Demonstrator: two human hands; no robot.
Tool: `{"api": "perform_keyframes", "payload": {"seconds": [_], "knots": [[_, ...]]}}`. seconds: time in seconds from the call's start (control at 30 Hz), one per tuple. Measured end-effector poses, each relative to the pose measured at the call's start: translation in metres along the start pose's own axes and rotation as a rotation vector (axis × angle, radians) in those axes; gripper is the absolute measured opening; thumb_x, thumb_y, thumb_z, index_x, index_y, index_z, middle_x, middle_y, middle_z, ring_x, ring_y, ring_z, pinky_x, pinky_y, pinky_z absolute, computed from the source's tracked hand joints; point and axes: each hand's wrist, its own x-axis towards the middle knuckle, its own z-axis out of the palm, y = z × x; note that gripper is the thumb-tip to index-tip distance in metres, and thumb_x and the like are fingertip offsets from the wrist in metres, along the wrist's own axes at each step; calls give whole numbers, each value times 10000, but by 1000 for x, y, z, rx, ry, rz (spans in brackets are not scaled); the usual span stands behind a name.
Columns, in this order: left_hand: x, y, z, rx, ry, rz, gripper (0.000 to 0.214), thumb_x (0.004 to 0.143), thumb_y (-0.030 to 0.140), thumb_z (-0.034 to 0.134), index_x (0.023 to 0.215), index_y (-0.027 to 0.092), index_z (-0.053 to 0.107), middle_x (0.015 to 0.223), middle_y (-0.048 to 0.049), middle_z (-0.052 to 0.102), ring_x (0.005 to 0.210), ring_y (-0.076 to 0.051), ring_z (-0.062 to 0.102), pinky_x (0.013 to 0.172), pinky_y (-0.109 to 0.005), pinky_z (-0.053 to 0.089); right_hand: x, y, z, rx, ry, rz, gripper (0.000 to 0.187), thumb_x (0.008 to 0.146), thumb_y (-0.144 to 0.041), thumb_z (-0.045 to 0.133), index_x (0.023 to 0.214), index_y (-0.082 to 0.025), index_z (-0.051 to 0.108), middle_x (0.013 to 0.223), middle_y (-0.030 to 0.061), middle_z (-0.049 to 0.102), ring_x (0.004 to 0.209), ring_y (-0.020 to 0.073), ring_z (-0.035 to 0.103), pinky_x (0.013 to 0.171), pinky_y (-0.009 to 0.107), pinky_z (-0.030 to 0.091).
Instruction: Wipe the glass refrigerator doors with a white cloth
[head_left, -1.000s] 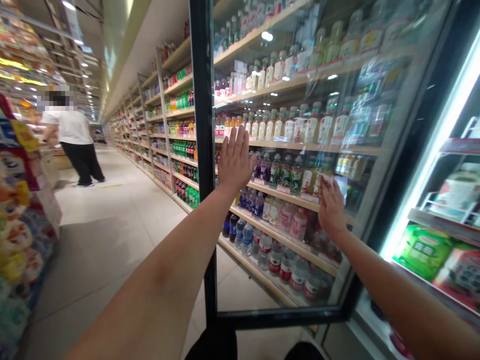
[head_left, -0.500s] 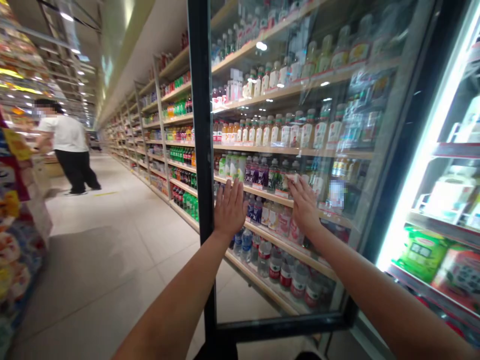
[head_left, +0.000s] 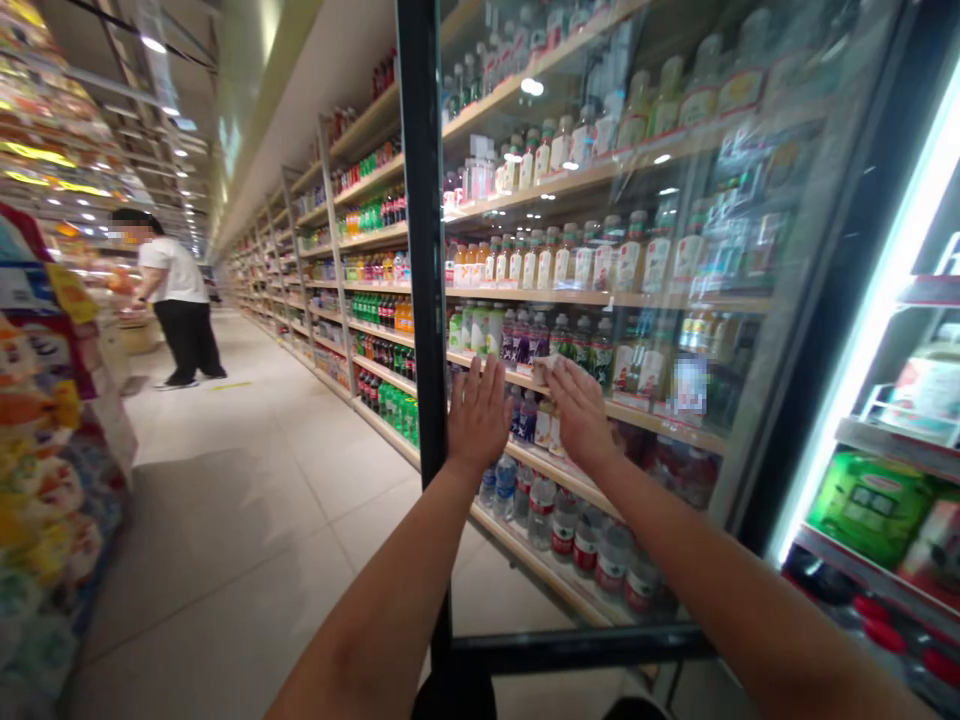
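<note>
A glass door [head_left: 570, 600] with a black frame stands open in front of me. Flat against its pane near the left frame bar lies my left hand [head_left: 480, 415], fingers stretched and holding nothing. Just to the right, my right hand [head_left: 581, 415] presses a small pale cloth [head_left: 549, 369] to the glass, its fingers together over it. Only a crumpled edge of the cloth shows past the fingertips. Through the pane I see shelves of bottled drinks [head_left: 551, 260].
A lit cooler [head_left: 892, 440] with packaged goods is at the right. Long drink shelves [head_left: 375, 260] run down the aisle on the left. A person [head_left: 180, 290] in a white top stands farther along it. Stacked colourful packages [head_left: 45, 450] line the left edge.
My right hand has slid left across the glass with the cloth, closer to my left hand. My left hand stays on the pane. The view has shifted slightly.
</note>
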Motion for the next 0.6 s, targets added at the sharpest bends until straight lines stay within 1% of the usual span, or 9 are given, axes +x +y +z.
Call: {"api": "perform_keyframes", "payload": {"seconds": [0.07, 0.1, 0.2, 0.27, 0.33, 0.43, 0.5, 0.53, 0.6], "knots": [[0, 1, -1, 0, -7, 0, 569, 1054, 264, 444, 1572, 43, 363, 1648, -158, 239, 1562, -286, 80, 1298, -528, 204, -10, -12, 7, -2, 26, 20, 633, 970, -48, 347, 1570, -237, 420, 1553, 104, 497, 1547, 216, 296, 1240, 512, 299], [0, 1, -1, 1, -10, -2, 571, 1055, 267, 444, 1574, 47, 360, 1647, -159, 243, 1561, -286, 88, 1296, -527, 212, -20, -19, 10, -3, 11, -12, 625, 966, -45, 350, 1554, -231, 447, 1528, 106, 527, 1538, 215, 317, 1239, 507, 302], [0, 0, -2, 2, -17, -7, 570, 1053, 266, 451, 1581, 71, 359, 1637, -159, 278, 1557, -285, 132, 1288, -526, 237, -47, -30, 15, 14, -91, -206, 585, 937, -24, 373, 1455, -210, 570, 1449, 94, 610, 1492, 199, 403, 1219, 458, 346], [0, -1, -1, 5, -12, 0, 562, 1051, 262, 449, 1571, 65, 376, 1630, -167, 296, 1555, -294, 147, 1280, -534, 252, -42, -24, 11, 31, -153, -304, 568, 928, -21, 389, 1422, -203, 601, 1454, 81, 606, 1479, 186, 421, 1209, 430, 366], [1, -1, 0, 0, -10, 1, 563, 1047, 264, 449, 1569, 62, 380, 1630, -171, 295, 1556, -299, 141, 1278, -541, 256, -20, -10, 4, 28, -154, -275, 579, 938, -33, 392, 1455, -222, 572, 1502, 67, 561, 1496, 180, 393, 1219, 427, 352], [1, -2, 1, -20, -22, -14, 586, 1038, 262, 460, 1589, 94, 351, 1640, -156, 284, 1559, -290, 125, 1286, -538, 236, 13, 3, -3, -6, -16, -80, 598, 962, -48, 374, 1519, -226, 500, 1554, 73, 499, 1539, 190, 312, 1242, 452, 316], [1, -1, 1, -35, -24, -20, 593, 1038, 261, 460, 1596, 104, 338, 1643, -151, 283, 1560, -285, 119, 1292, -532, 224, 13, -2, -1, -33, 49, 5, 601, 967, -53, 368, 1539, -203, 472, 1562, 92, 485, 1552, 205, 282, 1246, 475, 308], [0, -1, 1, -41, -22, -21, 594, 1039, 262, 457, 1598, 103, 334, 1645, -152, 281, 1560, -284, 116, 1293, -530, 221, 5, -7, 1, -40, 44, 4, 604, 962, -50, 366, 1539, -196, 471, 1556, 97, 492, 1550, 210, 289, 1246, 481, 307], [0, -1, 1, -43, -16, -19, 598, 1042, 263, 457, 1602, 103, 324, 1645, -154, 282, 1560, -283, 115, 1293, -529, 221, -18, -16, 5, -33, -33, -84, 609, 946, -40, 374, 1519, -203, 502, 1526, 90, 530, 1528, 212, 338, 1246, 473, 312]]}}
